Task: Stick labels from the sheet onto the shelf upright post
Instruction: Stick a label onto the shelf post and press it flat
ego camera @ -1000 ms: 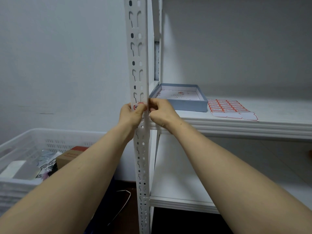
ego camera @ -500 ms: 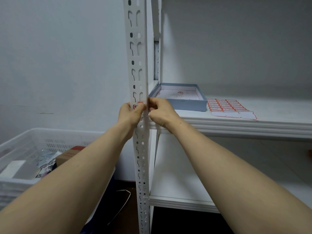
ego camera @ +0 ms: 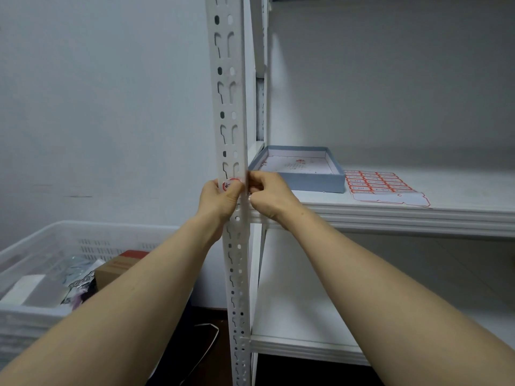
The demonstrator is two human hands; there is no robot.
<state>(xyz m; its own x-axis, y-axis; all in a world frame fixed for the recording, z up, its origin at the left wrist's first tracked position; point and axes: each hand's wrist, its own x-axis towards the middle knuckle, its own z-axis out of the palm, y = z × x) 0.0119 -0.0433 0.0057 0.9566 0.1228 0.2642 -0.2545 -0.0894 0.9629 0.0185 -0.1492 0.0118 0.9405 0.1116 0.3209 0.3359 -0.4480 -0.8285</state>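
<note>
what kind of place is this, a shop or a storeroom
Likely a storeroom: a white slotted metal shelf post, a plastic crate of boxes and packets beside it, and a label sheet on the shelf.

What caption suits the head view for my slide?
Left hand and right hand hold a red-edged label against the white upright post; the label sheet lies on the shelf.

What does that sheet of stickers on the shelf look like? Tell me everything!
The label sheet lies flat on the white shelf, just right of the shallow blue box. It looks like thin white paper with rows of small red-edged labels; the near strip is blank, red-outlined. Nothing rests on it.
</note>
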